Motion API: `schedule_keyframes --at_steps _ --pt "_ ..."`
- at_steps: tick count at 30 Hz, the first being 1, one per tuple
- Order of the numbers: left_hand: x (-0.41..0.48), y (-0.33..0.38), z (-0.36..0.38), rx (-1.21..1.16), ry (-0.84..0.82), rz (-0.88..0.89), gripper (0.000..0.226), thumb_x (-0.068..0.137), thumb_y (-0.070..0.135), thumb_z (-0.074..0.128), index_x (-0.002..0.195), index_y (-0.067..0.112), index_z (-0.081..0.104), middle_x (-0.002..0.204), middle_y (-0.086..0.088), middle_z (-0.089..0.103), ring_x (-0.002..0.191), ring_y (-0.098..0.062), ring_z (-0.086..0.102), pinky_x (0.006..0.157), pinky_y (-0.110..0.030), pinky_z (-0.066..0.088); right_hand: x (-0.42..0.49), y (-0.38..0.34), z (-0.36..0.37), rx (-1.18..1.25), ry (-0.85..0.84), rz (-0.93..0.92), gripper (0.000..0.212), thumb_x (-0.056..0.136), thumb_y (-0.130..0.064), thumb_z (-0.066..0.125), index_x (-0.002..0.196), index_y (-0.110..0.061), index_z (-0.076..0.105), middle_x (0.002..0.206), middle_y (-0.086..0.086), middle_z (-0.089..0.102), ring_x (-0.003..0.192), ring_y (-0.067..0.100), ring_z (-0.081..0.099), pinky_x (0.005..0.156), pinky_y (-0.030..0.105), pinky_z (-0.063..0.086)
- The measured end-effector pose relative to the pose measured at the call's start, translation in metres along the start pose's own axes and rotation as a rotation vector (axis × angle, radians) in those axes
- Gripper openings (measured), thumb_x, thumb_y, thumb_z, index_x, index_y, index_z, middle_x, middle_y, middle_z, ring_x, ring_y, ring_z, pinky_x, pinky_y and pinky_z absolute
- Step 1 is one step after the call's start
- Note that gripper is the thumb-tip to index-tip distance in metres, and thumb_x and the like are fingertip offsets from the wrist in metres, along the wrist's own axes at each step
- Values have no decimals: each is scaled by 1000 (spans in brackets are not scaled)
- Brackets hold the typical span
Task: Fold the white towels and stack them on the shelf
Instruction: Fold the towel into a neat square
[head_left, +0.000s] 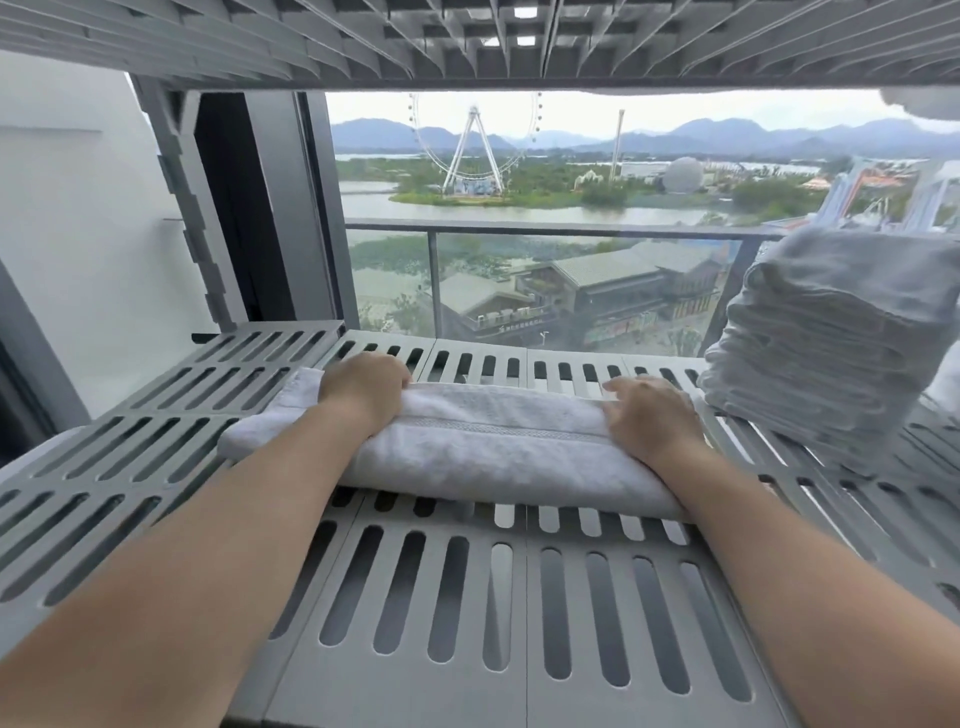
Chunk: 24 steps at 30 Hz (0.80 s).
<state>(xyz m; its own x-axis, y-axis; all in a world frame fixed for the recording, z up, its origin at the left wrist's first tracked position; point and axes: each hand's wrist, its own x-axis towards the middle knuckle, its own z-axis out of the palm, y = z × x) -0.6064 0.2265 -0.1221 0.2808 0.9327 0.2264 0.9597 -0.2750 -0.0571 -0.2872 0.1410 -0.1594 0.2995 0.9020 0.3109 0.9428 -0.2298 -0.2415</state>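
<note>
A folded white towel (467, 447) lies across the grey slotted shelf (467, 597), its long side running left to right. My left hand (363, 387) lies on the towel's far left part, fingers curled over its back edge. Near the towel's right end, my right hand (649, 415) rests on top with fingers bent onto the cloth. A tall stack of folded white towels (836, 338) stands on the same shelf at the right, just beyond my right hand.
Another slotted shelf (467, 41) hangs close overhead, with a bit of white cloth (924, 106) at its right end. Behind the shelf is a window with a balcony railing (519, 228). A grey shelf upright (202, 218) stands at the back left.
</note>
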Motion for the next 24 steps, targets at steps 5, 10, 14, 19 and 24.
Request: schedule_keyframes --at_steps 5,10,14,19,24 --pt "-2 48 -18 30 154 108 39 95 4 51 124 24 66 120 -2 64 103 -26 66 77 -38 54 8 11 -16 -92 -177 148 57 87 -66 46 114 -20 66 122 7 61 116 28 53 99 43 44" --pt "-25 131 -4 -203 -132 359 52 100 65 34 144 41 48 151 2 49 136 -24 48 106 -46 44 7 35 -38 -30 -178 3 61 78 -81 50 68 -21 53 82 -1 61 79 20 55 61 31 38" --pt "-26 142 12 -76 -283 260 74 94 79 12 160 45 6 171 -7 4 157 -28 5 126 -51 5 8 52 -52 284 -232 185 66 68 -77 69 79 -13 57 80 4 62 69 19 56 58 30 38" --pt "-30 145 12 -64 -297 248 74 95 77 11 160 43 -1 171 -7 1 157 -25 0 127 -50 2 -7 67 -61 577 -389 321 69 62 -62 86 97 -6 64 89 4 68 77 19 65 61 30 50" --pt "-41 151 -2 6 -178 224 72 97 74 24 161 42 11 170 -7 9 157 -27 11 125 -49 17 -23 59 -53 865 -301 185 29 82 -32 78 99 -10 71 102 9 74 96 28 71 91 46 57"
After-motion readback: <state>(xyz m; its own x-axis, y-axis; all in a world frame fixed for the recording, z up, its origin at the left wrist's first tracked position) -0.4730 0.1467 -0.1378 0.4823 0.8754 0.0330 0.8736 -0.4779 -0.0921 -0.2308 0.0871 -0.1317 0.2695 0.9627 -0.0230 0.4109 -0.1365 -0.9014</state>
